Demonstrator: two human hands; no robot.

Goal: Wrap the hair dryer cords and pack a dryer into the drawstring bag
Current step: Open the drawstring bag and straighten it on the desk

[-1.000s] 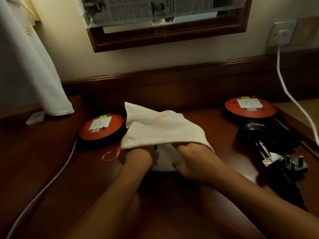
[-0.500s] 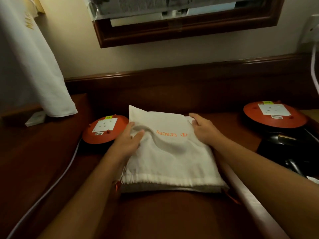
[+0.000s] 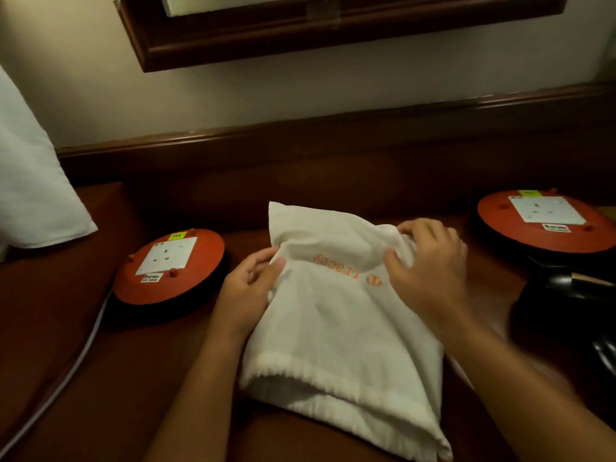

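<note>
Far left of the bag, a white hanging cloth (image 3: pixel 33 181) drapes down above the dark brown wooden bench (image 3: pixel 133 378). A thin white cable (image 3: pixel 71 365) trails across the bench toward a round orange cable reel with a white socket plate (image 3: pixel 170 265), which sits just left of the bag. Now the left hand (image 3: pixel 248 288): thumb on top, fingers curled, pinching the bag's left edge. And centre stage, the cream fabric drawstring bag with orange lettering (image 3: pixel 336 315) lies on the bench, its hemmed mouth gaping toward the person and its closed end toward the wall. The right hand (image 3: pixel 430 268) clutches a bunched fold of cloth at the bag's far right corner. Right of the bag, a second round orange reel (image 3: pixel 546 221) sits back by the wall. Nearer than that, the glossy black hair dryer (image 3: pixel 566 295) lies on the bench, apart from the bag. What's inside the bag? Can't tell from here.
</note>
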